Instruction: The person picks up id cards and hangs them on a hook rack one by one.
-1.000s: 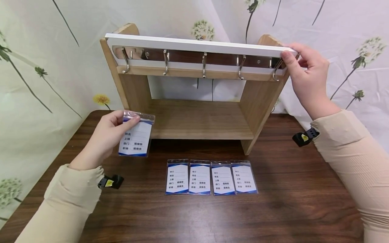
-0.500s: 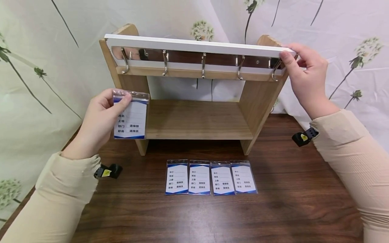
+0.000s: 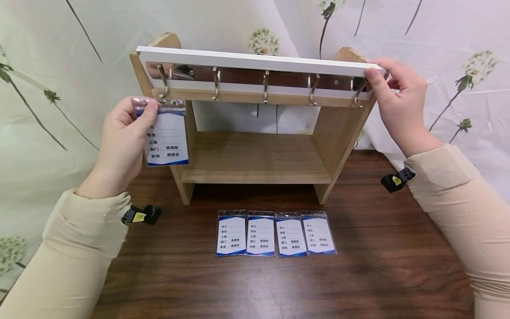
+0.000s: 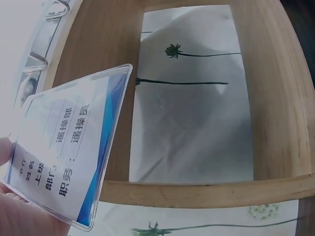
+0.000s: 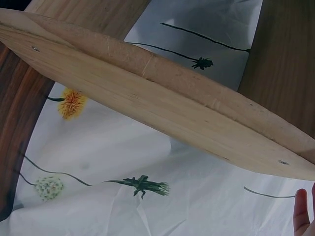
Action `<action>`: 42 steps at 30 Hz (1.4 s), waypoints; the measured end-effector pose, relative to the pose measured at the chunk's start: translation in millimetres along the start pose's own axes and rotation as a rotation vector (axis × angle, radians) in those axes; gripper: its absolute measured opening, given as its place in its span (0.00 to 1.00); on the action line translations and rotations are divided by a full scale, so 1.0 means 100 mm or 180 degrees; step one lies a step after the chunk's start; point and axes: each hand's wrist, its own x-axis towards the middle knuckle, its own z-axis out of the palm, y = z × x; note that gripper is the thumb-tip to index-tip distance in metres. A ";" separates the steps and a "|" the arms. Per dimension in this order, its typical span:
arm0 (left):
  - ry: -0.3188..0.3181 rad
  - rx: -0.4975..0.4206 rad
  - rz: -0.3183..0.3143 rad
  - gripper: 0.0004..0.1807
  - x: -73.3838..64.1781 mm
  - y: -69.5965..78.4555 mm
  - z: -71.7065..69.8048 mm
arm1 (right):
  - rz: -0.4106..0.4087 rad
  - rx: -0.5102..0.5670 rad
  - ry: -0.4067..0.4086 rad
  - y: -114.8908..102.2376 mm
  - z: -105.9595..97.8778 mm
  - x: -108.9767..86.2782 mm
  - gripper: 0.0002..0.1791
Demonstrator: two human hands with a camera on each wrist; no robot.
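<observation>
My left hand pinches a badge in a clear plastic holder by its top edge, thumb in front. The badge hangs upright just below the leftmost metal hook of the hook rail. In the left wrist view the badge's printed face shows, with fingers at its edge. My right hand grips the right end of the white hook board, thumb on its front and fingers behind. In the right wrist view only fingertips show beyond the wooden side panel.
The board lies across the top of a wooden shelf stand. Several more badges lie in a row on the dark wooden table in front of it. A flower-printed cloth hangs behind.
My left hand has lifted the badge up and slightly left, from beside the lower shelf to just under the leftmost hook. The right hand stays on the board's end.
</observation>
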 end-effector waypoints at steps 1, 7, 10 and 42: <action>-0.0002 0.0004 -0.0006 0.04 0.00 0.00 0.01 | -0.0002 -0.0007 -0.0001 0.00 0.00 0.00 0.15; -0.0003 0.0068 -0.0024 0.06 0.01 0.00 0.02 | -0.0078 -0.0024 -0.0003 0.00 0.00 0.00 0.14; -0.0008 0.0094 0.0010 0.06 0.01 0.00 0.02 | -0.0063 -0.0028 0.0002 0.00 0.01 0.00 0.14; 0.0391 0.0359 0.0059 0.06 0.07 0.04 0.10 | 0.0039 -0.0052 -0.0006 0.04 0.02 0.00 0.15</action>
